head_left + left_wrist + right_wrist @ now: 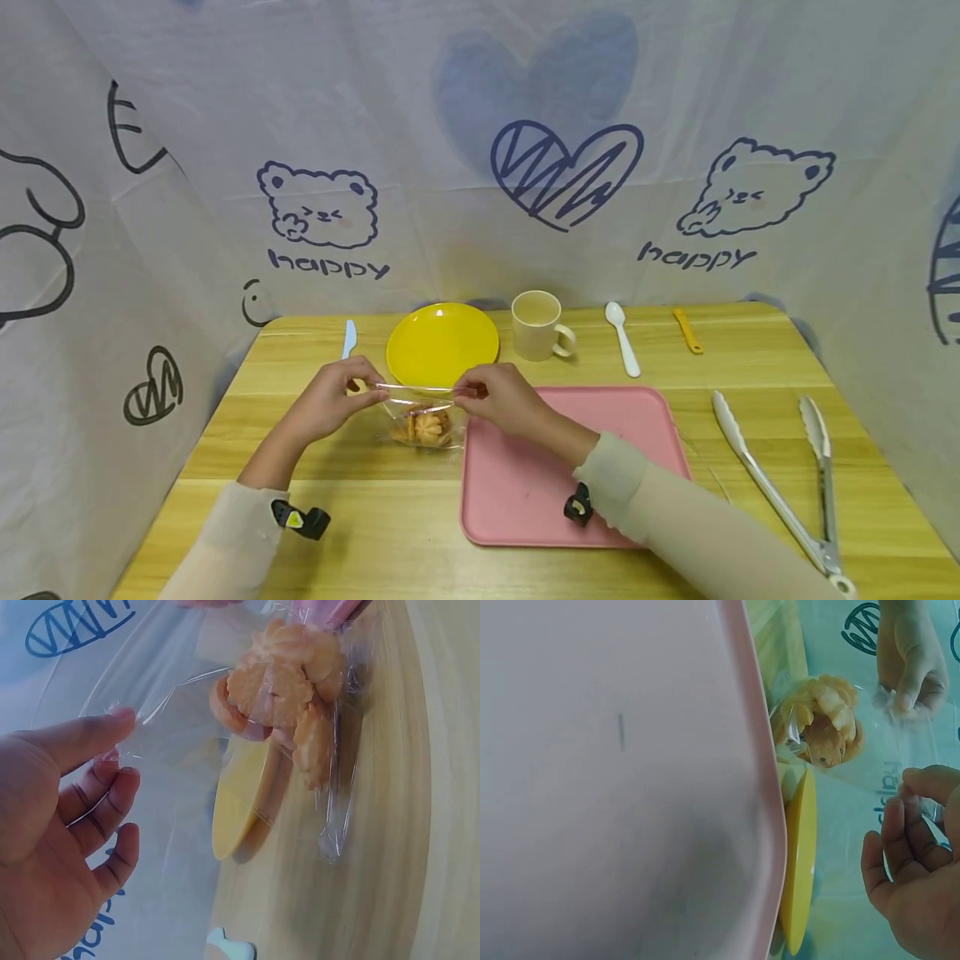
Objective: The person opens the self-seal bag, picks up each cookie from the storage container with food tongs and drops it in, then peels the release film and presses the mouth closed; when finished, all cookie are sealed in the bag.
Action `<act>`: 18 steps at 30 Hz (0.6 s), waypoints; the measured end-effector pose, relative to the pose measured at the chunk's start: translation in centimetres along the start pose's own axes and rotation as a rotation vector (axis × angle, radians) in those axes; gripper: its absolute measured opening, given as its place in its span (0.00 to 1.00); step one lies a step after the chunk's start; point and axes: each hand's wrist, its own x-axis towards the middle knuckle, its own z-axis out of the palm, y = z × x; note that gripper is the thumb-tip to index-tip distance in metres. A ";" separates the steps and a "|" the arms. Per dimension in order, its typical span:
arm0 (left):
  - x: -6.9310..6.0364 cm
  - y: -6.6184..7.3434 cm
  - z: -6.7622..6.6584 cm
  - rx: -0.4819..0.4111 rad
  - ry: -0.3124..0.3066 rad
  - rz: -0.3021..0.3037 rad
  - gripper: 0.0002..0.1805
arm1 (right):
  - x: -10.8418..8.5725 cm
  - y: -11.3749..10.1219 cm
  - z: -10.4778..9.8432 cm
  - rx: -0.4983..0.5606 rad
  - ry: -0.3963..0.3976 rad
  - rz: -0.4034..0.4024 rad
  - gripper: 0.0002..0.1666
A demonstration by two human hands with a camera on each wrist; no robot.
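A clear plastic bag (401,406) with several cookies (429,428) in its bottom hangs between both hands. My left hand (337,397) pinches one top corner between thumb and forefinger; in the left wrist view the other fingers of the left hand (67,802) curl loosely. My right hand (504,400) pinches the opposite top corner, and the right wrist view shows the right hand (922,862) with thumb and fingertips together on the film. The bag's top edge is drawn straight between them. The cookies (274,690) look golden and ridged.
A pink tray (555,500) lies under the right forearm. Behind the hands are a yellow plate (442,343), a cream mug (536,329) and a pale blue knife (349,337). Rightward lie a white spoon (624,340), an orange-handled utensil (687,331) and metal tongs (780,500).
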 end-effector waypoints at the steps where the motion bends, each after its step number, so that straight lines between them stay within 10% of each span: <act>1: -0.1 -0.1 0.0 -0.015 0.000 -0.009 0.03 | -0.1 0.1 0.0 0.003 0.003 -0.006 0.04; 9: -0.8 -1.0 -0.4 -0.190 0.000 -0.024 0.03 | -0.6 0.2 -0.4 0.068 0.007 -0.006 0.07; 18: -2.6 -0.9 -0.5 -0.617 -0.059 0.036 0.05 | -1.6 -1.2 -0.4 0.271 0.023 -0.033 0.06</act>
